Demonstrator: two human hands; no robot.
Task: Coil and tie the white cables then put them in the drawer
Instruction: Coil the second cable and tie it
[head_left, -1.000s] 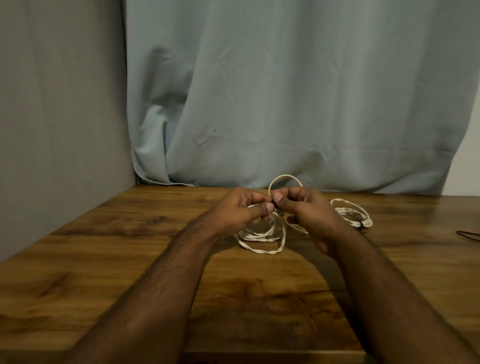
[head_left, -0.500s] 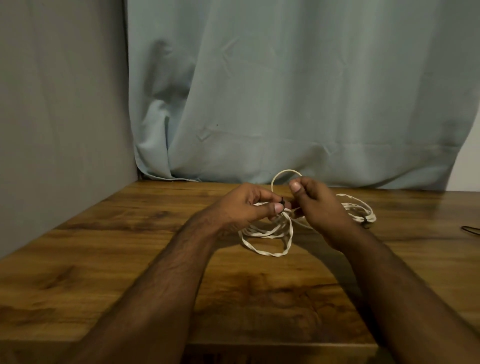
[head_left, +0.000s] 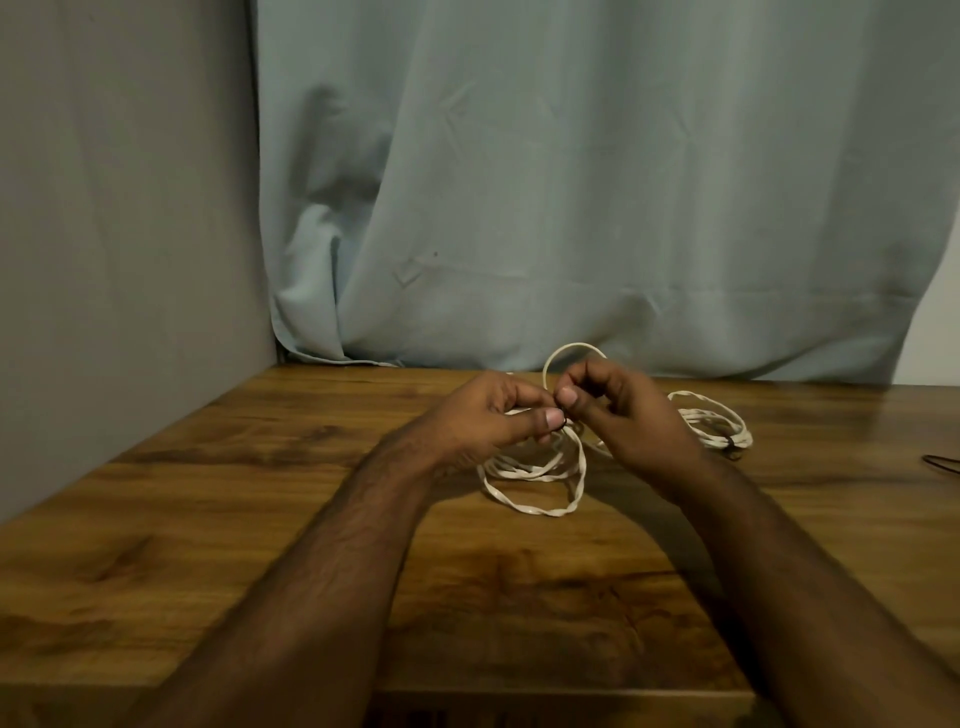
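Both hands (head_left: 558, 415) pinching white cable (head_left: 540, 483)

Both hands (head_left: 563, 415) pinch a coiled white cable (head_left: 540, 480) above the table (head_left: 208, 519).

Two white cable coils (head_left: 540, 467) (head_left: 714, 423), two hands (head_left: 488, 421) (head_left: 628, 415), one wooden table (head_left: 260, 519), one curtain (head_left: 571, 182)

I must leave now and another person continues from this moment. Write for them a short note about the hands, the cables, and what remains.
Left hand: pinching the near white cable coil at its top.
Right hand: fingertips closed at the same spot, apparently working a small dark tie; one loop stands up behind.
Second white coil: lies on the table right of the hands, already bound with a dark tie.
Done: one coil tied.
Left: finish tying the near coil, then put both in the drawer, which is not in view.
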